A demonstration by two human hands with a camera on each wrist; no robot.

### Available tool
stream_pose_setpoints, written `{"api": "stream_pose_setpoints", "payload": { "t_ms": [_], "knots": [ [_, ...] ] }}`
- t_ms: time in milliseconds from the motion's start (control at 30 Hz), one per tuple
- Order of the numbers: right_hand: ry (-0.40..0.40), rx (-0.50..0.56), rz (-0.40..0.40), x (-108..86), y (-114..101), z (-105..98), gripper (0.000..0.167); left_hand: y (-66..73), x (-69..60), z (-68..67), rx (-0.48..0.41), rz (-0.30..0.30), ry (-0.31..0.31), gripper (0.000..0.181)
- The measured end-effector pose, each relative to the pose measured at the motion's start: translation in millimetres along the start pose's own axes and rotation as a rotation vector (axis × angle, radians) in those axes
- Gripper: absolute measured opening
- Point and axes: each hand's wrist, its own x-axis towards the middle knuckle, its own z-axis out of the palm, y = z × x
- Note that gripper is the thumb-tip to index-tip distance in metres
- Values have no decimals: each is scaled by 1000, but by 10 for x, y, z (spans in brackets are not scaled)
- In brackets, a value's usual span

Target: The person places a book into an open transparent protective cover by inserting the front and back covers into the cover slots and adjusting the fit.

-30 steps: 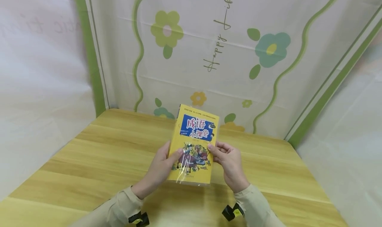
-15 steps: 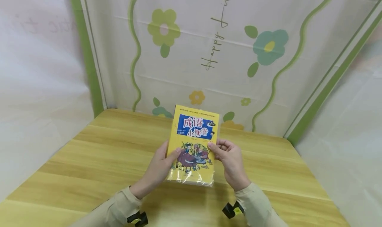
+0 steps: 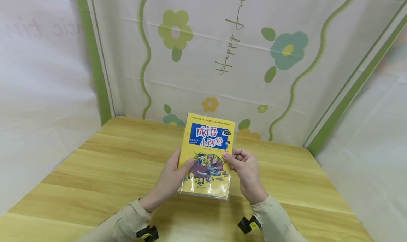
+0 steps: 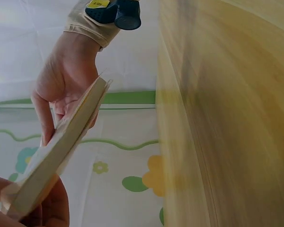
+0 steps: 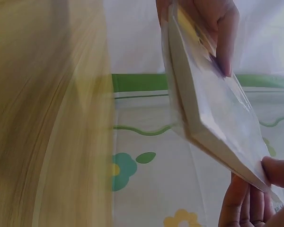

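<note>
A yellow paperback book [image 3: 208, 189] with a blue title block and a cartoon picture is held above the table in the head view, cover towards me. Clear, shiny plastic film wraps it. My left hand [image 3: 170, 180] grips its left edge, thumb on the cover and fingers hidden behind. At the right edge my right hand [image 3: 248, 173] pinches the book between thumb and curled fingers. The left wrist view shows the page-block edge of the book [image 4: 61, 146] tilted between both hands. In the right wrist view, loose film sticks out past the book [image 5: 222, 118].
Below the hands lies a wooden table [image 3: 95, 171]. A white curtain [image 3: 203, 58] with printed flowers hangs behind its far edge, and pale sheets flank both sides. A black wrist camera [image 3: 147, 233] is strapped at the left cuff, another camera [image 3: 249, 225] at the right.
The book has turned slightly, so its cover faces me more squarely and its lower right corner has swung right. Both hands keep their hold. The head view has shifted a little.
</note>
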Motion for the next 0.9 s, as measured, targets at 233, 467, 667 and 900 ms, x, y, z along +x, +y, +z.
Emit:
{"api": "stream_pose_setpoints", "payload": {
  "t_ms": [233, 467, 667, 900],
  "knots": [
    [-2, -17, -40, -3, -5, -9, 23, 7, -12, 6, 60, -4, 35, 36],
    [0, -59, -65, -10, -25, 3, 24, 25, -5, -9, 40, -23, 57, 37],
    [16, -109, -120, -14, -3, 16, 25, 15, 18, -17, 34, -14, 66, 36],
    [48, -149, -113, 2, 25, -3, 23, -25, 32, -26, 104, 4, 75, 35]
  ]
}}
